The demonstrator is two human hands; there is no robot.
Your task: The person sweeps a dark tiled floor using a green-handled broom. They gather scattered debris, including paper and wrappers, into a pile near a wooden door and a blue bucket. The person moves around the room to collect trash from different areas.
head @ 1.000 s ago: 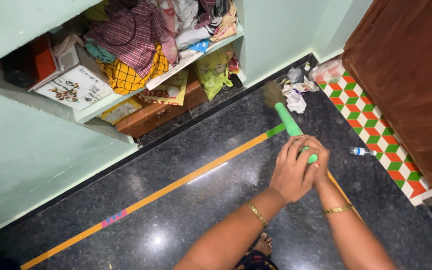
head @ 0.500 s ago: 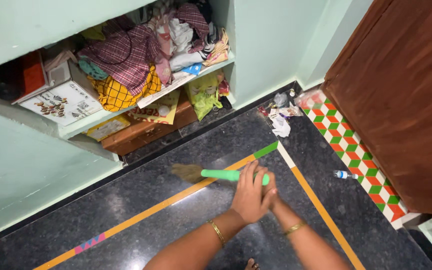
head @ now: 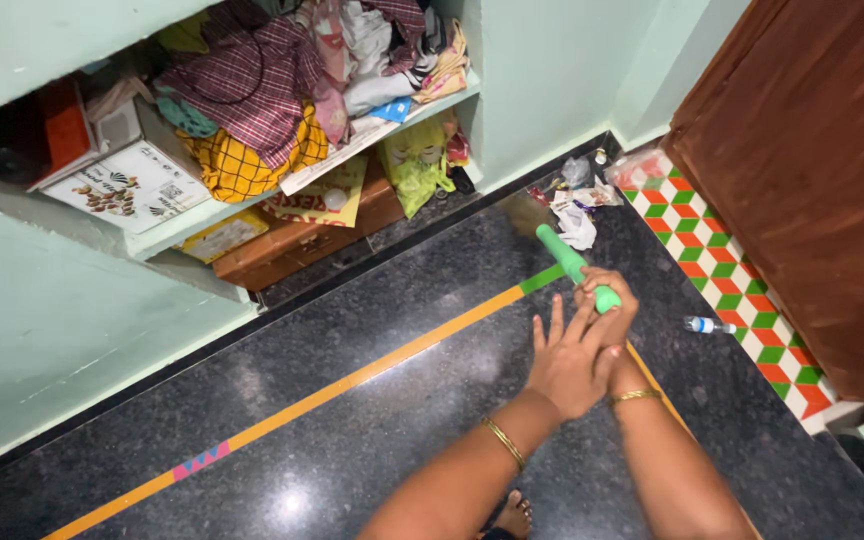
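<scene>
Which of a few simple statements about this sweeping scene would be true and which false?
1. The broom has a green handle. True.
2. The left hand is clenched round the handle. False: its fingers are spread open against it; the right hand has the grip.
3. The litter pile lies in the corner by the wall. True.
4. The small bottle stands upright. False: it lies on its side.
5. The wall shelf is bare. False: clothes and a box fill it.

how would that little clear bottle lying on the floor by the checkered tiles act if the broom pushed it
The small bottle lies on its side on the glossy dark floor, so it would probably roll or skid rather than stay put. It looks like thin clear plastic, so it is likely light. If pushed right, it would probably stop against the checkered tile strip close beside it.
</scene>
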